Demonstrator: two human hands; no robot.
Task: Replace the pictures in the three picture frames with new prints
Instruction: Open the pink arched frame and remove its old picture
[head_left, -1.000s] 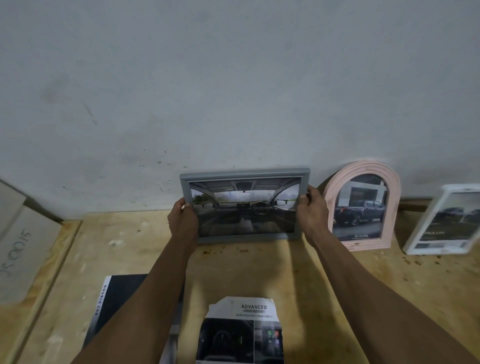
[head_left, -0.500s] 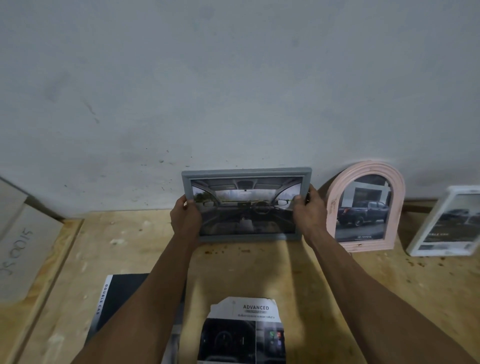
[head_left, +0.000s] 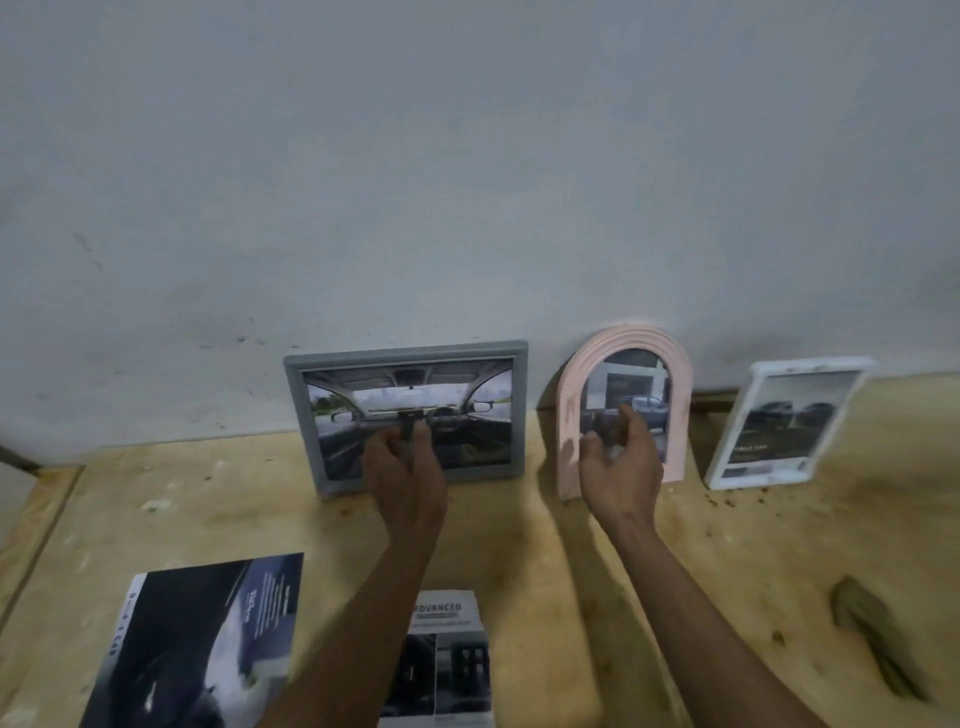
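Note:
Three frames lean against the wall on the wooden table. The grey landscape frame (head_left: 405, 353) holds a car-interior print. To its right stand a pink arched frame (head_left: 569, 415) with a truck picture and a white frame (head_left: 727, 457). My left hand (head_left: 408, 470) hovers in front of the grey frame, fingers loosely curled, holding nothing. My right hand (head_left: 621, 462) is raised before the pink frame, fingers relaxed and apart, also holding nothing. Neither hand touches a frame.
A dark car brochure (head_left: 202, 639) lies at the near left. A cut print reading ADVANCED (head_left: 441, 654) lies between my forearms. A grey wall (head_left: 467, 182) rises behind the frames. A board edges the table (head_left: 753, 571) at left.
Both hands let go of the grey frame and drew back toward me; it now leans on the wall by itself. My view shifted, so the frames sit further right.

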